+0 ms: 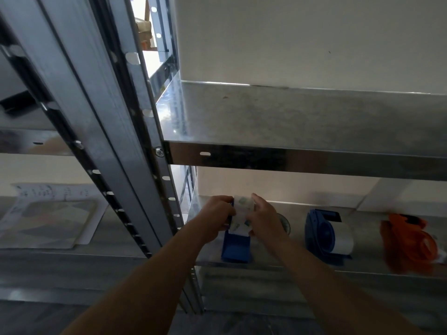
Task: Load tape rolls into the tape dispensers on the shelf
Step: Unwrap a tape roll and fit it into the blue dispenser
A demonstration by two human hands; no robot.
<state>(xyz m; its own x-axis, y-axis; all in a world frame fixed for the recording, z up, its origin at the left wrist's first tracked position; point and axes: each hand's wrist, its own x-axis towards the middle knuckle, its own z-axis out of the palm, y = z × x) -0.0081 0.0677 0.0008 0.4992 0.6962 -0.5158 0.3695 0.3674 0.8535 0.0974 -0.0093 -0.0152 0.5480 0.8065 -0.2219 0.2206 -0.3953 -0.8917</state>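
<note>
Fingers of my left hand are curled against the left wall of the blue tape dispenser, gripping it at its far end. My right hand is closed round the right side of the tape roll, with thumb and fingers bent over its rim. How far the fingertips reach I cannot tell, since the roll hides them. This roll is white with small printed marks. It sits upright in the far end of the blue tape dispenser, between my 2 hands, its broad band facing me. Whether it is fully seated inside I cannot tell.

The blue tape dispenser stands on the lower metal shelf, its near end at the front lip. Just right of it, partly behind my right wrist, lies what looks like a clear tape roll. Farther right of the blue tape dispenser stands a loaded blue dispenser with a white roll already in it. Well beyond that is an orange dispenser, too blurred for me to see its contents. Above the blue tape dispenser runs the upper metal shelf. Left of it rises the slotted steel upright, and farther left some sheets of paper lie on a neighbouring shelf.
</note>
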